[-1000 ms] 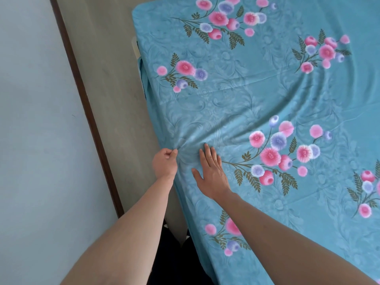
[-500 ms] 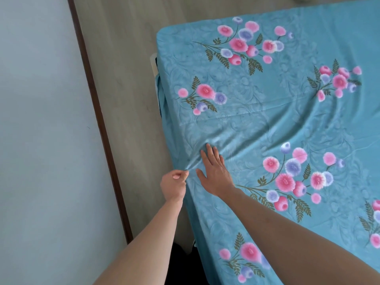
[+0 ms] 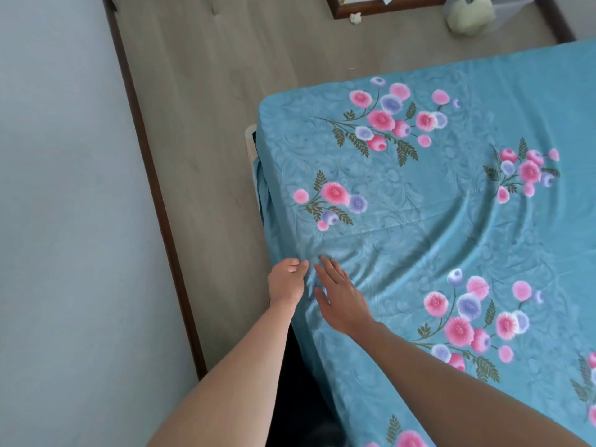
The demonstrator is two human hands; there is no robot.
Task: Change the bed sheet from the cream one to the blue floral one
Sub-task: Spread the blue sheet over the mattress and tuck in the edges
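The blue floral sheet [image 3: 419, 227] covers the mattress from its far left corner to the right edge of the view. Creases fan out across it from the bed's left edge. My left hand [image 3: 286, 280] pinches a fold of the sheet at that edge, fingers curled against the thumb. My right hand [image 3: 342, 298] lies flat on the sheet just right of the left hand, fingers straight and pointing away from me. A strip of pale mattress or frame [image 3: 251, 143] shows at the far left corner. No cream sheet is in view.
A narrow strip of wooden floor [image 3: 206, 150] runs between the bed and the grey wall [image 3: 64, 221], edged by a dark skirting board [image 3: 154, 195]. At the far end sit a dark wooden frame [image 3: 383, 9] and a clear plastic bin [image 3: 483, 11].
The view has tilted up, so the bed corner and far floor now show. Both hands stay at the same spot on the bed's left edge, the left still pinching the sheet.
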